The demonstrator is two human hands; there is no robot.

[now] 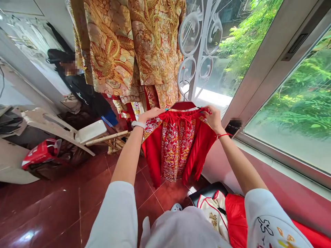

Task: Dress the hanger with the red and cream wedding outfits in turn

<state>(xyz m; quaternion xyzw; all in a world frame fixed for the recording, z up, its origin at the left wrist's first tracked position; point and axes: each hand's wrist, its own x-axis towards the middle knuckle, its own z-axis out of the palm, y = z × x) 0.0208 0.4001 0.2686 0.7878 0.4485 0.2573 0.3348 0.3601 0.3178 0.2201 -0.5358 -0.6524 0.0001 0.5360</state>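
Observation:
A red embroidered skirt (pixel 178 148) hangs in front of me from a dark red clip hanger (pixel 183 105), whose hook meets the white metal scrollwork by the window. My left hand (pixel 152 115) pinches the left end of the gathered waistband, close to a hanger clip. At the opposite end, my right hand (pixel 212 117) grips the waistband beside the other clip. Between them the waistband is stretched wide, with a tied red cord at its middle. The fingertips are partly hidden by cloth.
Gold embroidered garments (pixel 129 51) hang just behind the skirt. A white chair (pixel 90 131) and a bamboo stool (pixel 116 139) stand to the left, near a person in dark clothes (pixel 80 82). A phone (pixel 232 126) rests on the windowsill. Red and cream clothes (pixel 235 213) lie at lower right.

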